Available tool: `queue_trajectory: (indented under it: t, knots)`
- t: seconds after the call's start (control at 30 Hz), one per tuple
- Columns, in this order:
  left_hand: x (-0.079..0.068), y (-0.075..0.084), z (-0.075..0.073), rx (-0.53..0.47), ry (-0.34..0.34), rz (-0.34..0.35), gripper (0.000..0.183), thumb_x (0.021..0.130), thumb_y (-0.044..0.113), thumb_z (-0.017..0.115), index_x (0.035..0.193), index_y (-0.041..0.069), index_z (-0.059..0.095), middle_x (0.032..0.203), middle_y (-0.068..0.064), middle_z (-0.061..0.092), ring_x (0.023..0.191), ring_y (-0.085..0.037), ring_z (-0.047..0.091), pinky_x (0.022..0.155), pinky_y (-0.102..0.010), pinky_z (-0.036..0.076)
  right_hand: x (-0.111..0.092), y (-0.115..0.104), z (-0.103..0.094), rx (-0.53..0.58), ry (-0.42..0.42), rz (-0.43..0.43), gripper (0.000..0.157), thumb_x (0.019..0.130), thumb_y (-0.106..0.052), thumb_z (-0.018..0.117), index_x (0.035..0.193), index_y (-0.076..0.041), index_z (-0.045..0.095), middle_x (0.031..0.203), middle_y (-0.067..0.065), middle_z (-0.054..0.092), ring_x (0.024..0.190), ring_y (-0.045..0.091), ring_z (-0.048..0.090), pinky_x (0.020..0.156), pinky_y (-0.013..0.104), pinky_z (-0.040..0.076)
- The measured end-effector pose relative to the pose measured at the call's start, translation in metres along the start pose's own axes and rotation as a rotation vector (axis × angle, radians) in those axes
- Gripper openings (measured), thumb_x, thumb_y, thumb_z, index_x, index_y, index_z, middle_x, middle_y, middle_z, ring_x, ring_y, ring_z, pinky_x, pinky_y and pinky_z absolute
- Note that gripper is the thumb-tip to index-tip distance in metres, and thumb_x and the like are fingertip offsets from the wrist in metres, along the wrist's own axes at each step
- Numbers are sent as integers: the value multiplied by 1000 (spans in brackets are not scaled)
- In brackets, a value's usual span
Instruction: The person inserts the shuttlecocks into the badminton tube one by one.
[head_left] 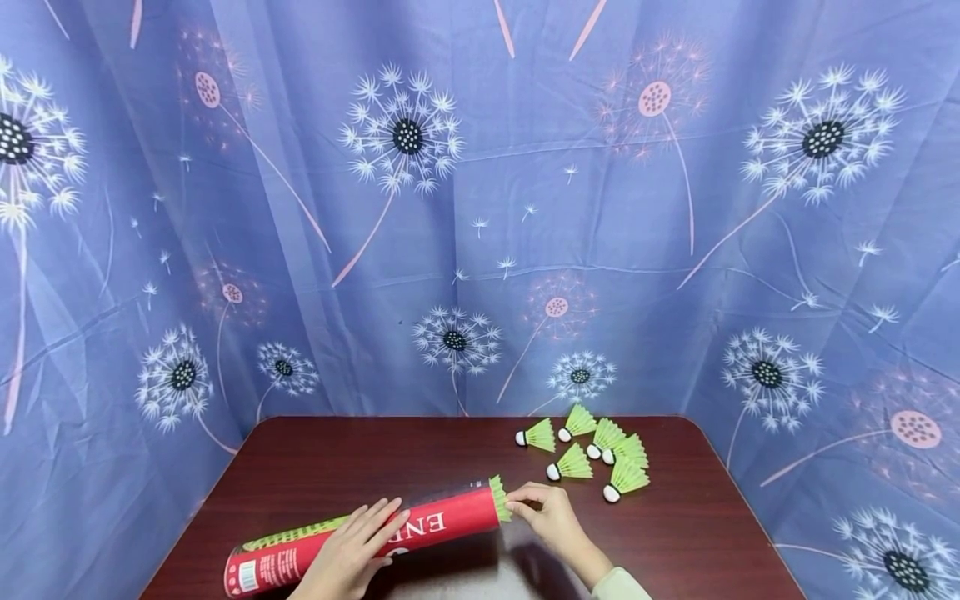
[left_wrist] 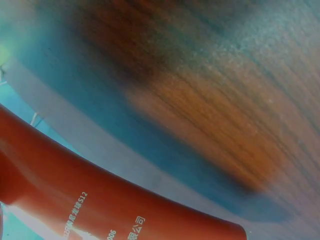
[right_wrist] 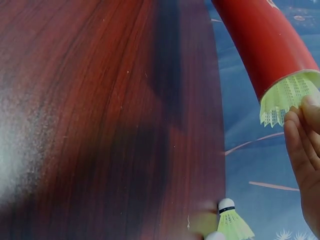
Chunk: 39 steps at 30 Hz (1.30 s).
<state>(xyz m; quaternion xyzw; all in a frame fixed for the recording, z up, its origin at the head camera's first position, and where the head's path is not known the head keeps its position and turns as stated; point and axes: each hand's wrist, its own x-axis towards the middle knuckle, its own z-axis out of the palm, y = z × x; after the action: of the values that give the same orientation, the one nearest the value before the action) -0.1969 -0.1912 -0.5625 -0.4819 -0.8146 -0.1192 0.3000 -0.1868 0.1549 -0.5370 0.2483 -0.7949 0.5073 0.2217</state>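
Observation:
A long red shuttlecock tube with white lettering and a see-through strip lies slantwise across the front of the table view. My left hand holds it about the middle, fingers laid over the top and thumb on the near side. At the tube's right mouth, the yellow-green skirt of a shuttlecock sticks out. Thumb and fingers of my right hand pinch the edge of that skirt; the right wrist view shows the skirt partly inside the tube. More yellow-green shows through the strip. In the left wrist view, only the red tube appears clearly.
Several loose yellow-green shuttlecocks with white heads lie at the back right of the dark brown table. A blue curtain with dandelion prints hangs behind the table and along both sides.

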Motion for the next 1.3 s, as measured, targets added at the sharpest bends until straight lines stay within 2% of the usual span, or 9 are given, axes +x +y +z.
queue_trajectory:
  t: [0.13, 0.3, 0.4, 0.63, 0.87, 1.07, 1.17, 1.27, 1.3]
  knots:
    - [-1, 0, 0, -13, -4, 1, 57, 99, 43, 43, 141, 6, 48, 140, -15, 50, 118, -36, 55, 117, -27, 13, -3, 11, 4, 6, -5, -15, 9, 76, 5, 75, 81, -2, 74, 73, 8, 69, 64, -2, 56, 52, 16, 48]
    - [0, 1, 1, -6, 1, 2, 59, 100, 46, 33, 142, 7, 48, 140, -14, 50, 117, -36, 55, 117, -27, 13, -2, 10, 8, 18, -25, 6, 6, 78, 0, 75, 83, -3, 75, 75, 4, 69, 67, -3, 56, 54, 18, 50]
    - [0, 2, 1, 6, 3, -2, 59, 100, 46, 31, 142, 7, 48, 142, -12, 49, 117, -35, 55, 117, -27, 14, -1, 7, 9, 31, -37, 20, 5, 79, 0, 74, 83, -3, 75, 75, 6, 69, 67, -2, 56, 54, 19, 51]
    - [-1, 2, 1, 4, -2, -13, 57, 100, 45, 38, 141, 7, 48, 142, -12, 49, 117, -35, 55, 117, -27, 14, 0, 3, 11, 53, -60, 49, 5, 79, 2, 73, 83, -1, 75, 75, 8, 69, 66, -2, 56, 53, 20, 52]
    - [-1, 4, 1, -8, -2, -27, 60, 100, 47, 31, 142, 8, 48, 138, -15, 53, 117, -35, 56, 116, -26, 15, 0, 7, 15, 44, -80, 25, 2, 80, 0, 73, 81, 1, 74, 75, 9, 69, 68, -3, 56, 56, 19, 52]
    - [-2, 5, 1, -22, -10, -34, 60, 98, 48, 37, 142, 9, 48, 139, -12, 52, 117, -33, 57, 116, -24, 14, 0, 4, 17, 47, -93, -21, 2, 80, 0, 73, 80, 3, 73, 75, 10, 69, 70, -2, 58, 58, 16, 51]
    - [-3, 4, 1, -28, -24, -43, 59, 97, 46, 44, 143, 9, 47, 140, -12, 51, 119, -33, 56, 117, -24, 13, 1, 1, 15, 47, -100, -10, 3, 80, 1, 73, 80, 4, 73, 75, 11, 70, 69, 1, 59, 57, 17, 51]
    - [-3, 3, 1, -33, -36, -48, 58, 97, 43, 51, 144, 9, 46, 142, -12, 50, 120, -33, 55, 116, -25, 16, 1, 2, 12, 46, -110, -3, 3, 80, 2, 72, 82, 1, 74, 76, 9, 70, 70, 1, 59, 58, 18, 52]
    - [-2, 3, 1, -31, -35, -48, 58, 97, 43, 50, 144, 9, 46, 143, -12, 49, 120, -33, 55, 116, -25, 16, 1, 3, 11, 43, -113, -3, 5, 80, 2, 72, 84, -1, 75, 77, 8, 70, 71, 2, 59, 59, 19, 52]
